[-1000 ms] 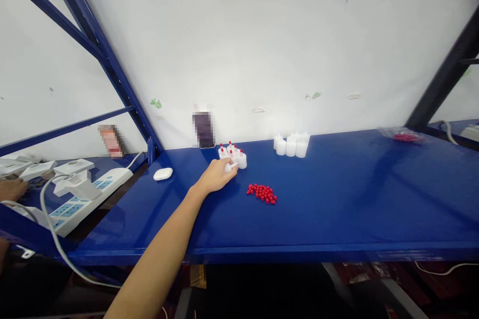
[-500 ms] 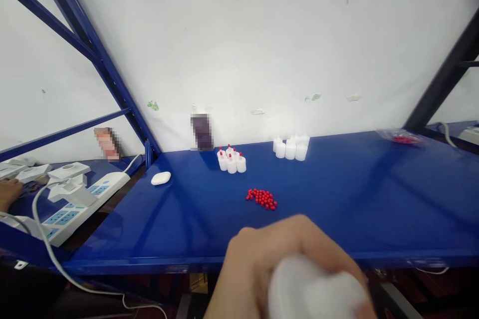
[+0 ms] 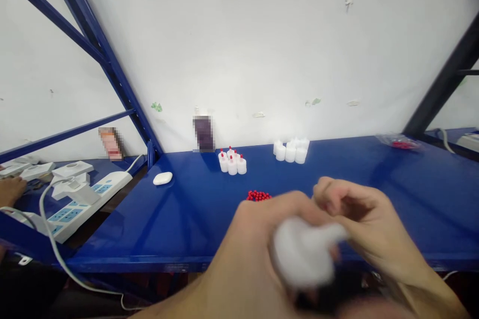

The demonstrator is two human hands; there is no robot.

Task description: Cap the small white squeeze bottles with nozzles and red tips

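Bottle [image 3: 305, 256] sits gripped in the fingers of the left hand [image 3: 256, 239], while the right hand [image 3: 368, 219] has just arrived beside them, curled, its hold unclear, making this two-handed work.

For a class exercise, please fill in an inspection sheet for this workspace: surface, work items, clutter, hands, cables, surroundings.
Surface: blue table, glossy.
Work items: six red-capped bottles standing together; white bottles without red caps grouped to their right, exact count unclear; red caps piled loose, partly hidden.
Clutter: white oval case; clear bag with red contents; pixelated dark object against the wall.
Hands: left hand holds a blurred white bottle; right hand beside it, fingers curled, contents unclear.
Cables: white cable drooping past the table's left end; power strip further left.
Surroundings: marked white wall; blue metal frame; another person's hand, far left.
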